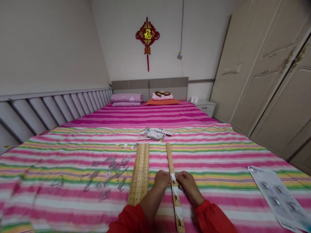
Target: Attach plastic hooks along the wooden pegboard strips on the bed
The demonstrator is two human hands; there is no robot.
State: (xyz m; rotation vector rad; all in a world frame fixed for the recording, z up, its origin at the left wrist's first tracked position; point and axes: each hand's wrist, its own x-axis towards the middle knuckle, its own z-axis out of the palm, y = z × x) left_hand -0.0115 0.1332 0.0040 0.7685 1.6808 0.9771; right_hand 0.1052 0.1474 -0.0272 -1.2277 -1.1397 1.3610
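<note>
A narrow wooden strip (171, 163) with small holes lies lengthwise in front of me on the striped bed cover. Three white hooks sit along its nearer part: a far hook (173, 177), a middle hook (175, 192) and a near hook (179, 213). My left hand (162, 180) is closed at the left side of the far hook, its fingertips pressed to it. From the right, my right hand (187, 183) pinches at the same hook with thumb and fingers. To the left lie wider perforated wooden strips (139, 173), side by side.
Clear plastic hooks (113, 174) are scattered on the left of the bed. At far centre lies a pile of packaging (154, 133). A blister card (277, 197) rests at right. Beyond are folded bedding (126, 98), a bed rail (60, 103) and a wardrobe (257, 74).
</note>
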